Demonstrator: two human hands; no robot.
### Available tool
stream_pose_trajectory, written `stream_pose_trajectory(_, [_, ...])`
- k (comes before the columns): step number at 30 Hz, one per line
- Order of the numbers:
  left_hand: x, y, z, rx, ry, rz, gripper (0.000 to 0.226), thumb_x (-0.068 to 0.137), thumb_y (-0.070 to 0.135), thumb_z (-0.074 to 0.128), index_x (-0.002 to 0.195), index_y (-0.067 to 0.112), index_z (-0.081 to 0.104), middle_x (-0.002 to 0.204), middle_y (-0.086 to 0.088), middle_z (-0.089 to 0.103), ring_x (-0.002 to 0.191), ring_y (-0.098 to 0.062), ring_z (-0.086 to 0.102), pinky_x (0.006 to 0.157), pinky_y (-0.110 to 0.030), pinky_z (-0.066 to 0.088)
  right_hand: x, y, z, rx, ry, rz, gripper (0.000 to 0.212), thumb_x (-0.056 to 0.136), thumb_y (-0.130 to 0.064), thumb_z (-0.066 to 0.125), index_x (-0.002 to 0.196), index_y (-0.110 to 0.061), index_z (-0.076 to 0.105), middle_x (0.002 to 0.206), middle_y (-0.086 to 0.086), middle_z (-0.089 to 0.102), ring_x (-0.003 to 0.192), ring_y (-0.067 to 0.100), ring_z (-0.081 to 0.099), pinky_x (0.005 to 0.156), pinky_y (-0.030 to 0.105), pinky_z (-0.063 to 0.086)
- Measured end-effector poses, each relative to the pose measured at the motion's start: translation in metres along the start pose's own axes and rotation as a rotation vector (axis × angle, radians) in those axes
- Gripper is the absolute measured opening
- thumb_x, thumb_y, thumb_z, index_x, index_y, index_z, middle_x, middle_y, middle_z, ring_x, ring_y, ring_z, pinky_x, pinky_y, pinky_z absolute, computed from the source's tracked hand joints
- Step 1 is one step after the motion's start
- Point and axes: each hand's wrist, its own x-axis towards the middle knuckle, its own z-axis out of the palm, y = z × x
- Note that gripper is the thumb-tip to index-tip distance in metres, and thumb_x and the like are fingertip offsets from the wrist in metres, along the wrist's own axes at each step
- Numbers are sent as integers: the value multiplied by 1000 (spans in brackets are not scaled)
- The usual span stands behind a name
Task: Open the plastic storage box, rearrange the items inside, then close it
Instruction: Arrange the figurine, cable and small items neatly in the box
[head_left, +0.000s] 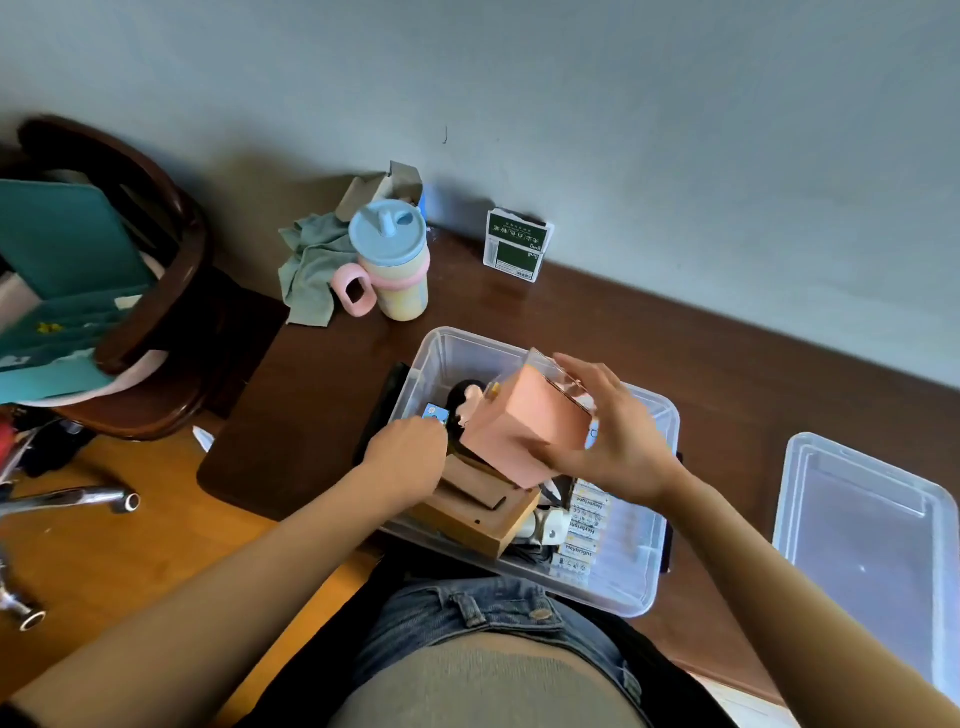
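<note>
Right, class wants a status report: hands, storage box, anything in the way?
Right hand grip on pink box, held above open storage box. Left hand inside, on small blue card. Lid off, on the table to the right. Nothing blocking.

A dark brown desk runs along a plain grey-blue wall. Beyond its left edge stands a dark wooden chair on an orange wood floor.

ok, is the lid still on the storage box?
No. The lid lies on the desk to the right of the open storage box, apart from it.
</note>
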Motion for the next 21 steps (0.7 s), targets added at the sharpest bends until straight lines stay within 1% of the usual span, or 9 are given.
stream_pose_trajectory(2, [10,5,-2,11,23,-31,23,94,3,40,114,4,52,112,-13,59,100,-28,59,66,-32,40,-20,7,-13,60,-31,30,90,59,-47,78,138,-27,40,113,-19,51,104,-3,48,88,17,42])
stream_pose_trajectory(5, [26,9,-4,15,54,-88,18,96,6,45,112,5,54,111,-11,62,102,-28,60,68,-32,42,-43,14,-17,56,-8,81,89,54,-56,68,135,-36,38,116,-29,48,106,-6,48,84,9,38])
stream_pose_trajectory(7, [36,12,-6,107,41,-87,18,96,12,51,112,7,56,112,-9,62,104,-27,61,67,-32,43,-53,19,-14,63,25,125,89,53,-58,68,134,-33,42,118,-22,50,105,-4,51,84,12,40])
stream_pose_trajectory(10, [47,18,-6,238,-43,-77,20,94,14,55,113,10,58,114,-7,61,105,-25,60,68,-31,44,-62,27,-8,63,48,143,86,58,-45,80,135,-30,44,120,-12,53,106,3,53,83,20,45])
stream_pose_trajectory(11, [50,20,-6,288,-71,-73,22,93,13,57,114,11,59,115,-6,61,106,-24,60,69,-30,45,-64,28,-7,61,52,141,85,59,-43,81,135,-29,44,120,-11,53,106,2,52,82,18,45])
stream_pose_trajectory(13, [54,22,-7,352,-106,-70,23,91,14,58,114,13,60,114,-4,62,105,-22,61,67,-29,44,-65,28,-5,54,64,140,86,58,-48,77,135,-28,44,120,-13,53,104,-1,51,80,11,41])
stream_pose_trajectory(15, [55,23,-11,356,-92,-56,22,91,18,58,112,14,60,109,-3,63,102,-21,62,66,-28,43,-67,28,-5,64,86,150,87,57,-54,72,135,-29,44,120,-14,53,104,-2,50,78,9,40])
stream_pose_trajectory(17, [53,22,-13,364,-44,-41,22,91,19,56,113,13,59,109,-3,63,101,-21,62,66,-27,41,-70,31,-5,90,118,154,85,57,-53,72,134,-30,45,120,-12,54,105,0,51,79,13,41])
stream_pose_trajectory(21, [47,25,-8,463,4,-17,38,92,18,54,128,9,45,117,-4,61,108,-22,60,67,-27,39,-75,36,-3,135,156,169,82,59,-49,73,133,-31,45,119,-9,55,105,4,51,83,23,45])
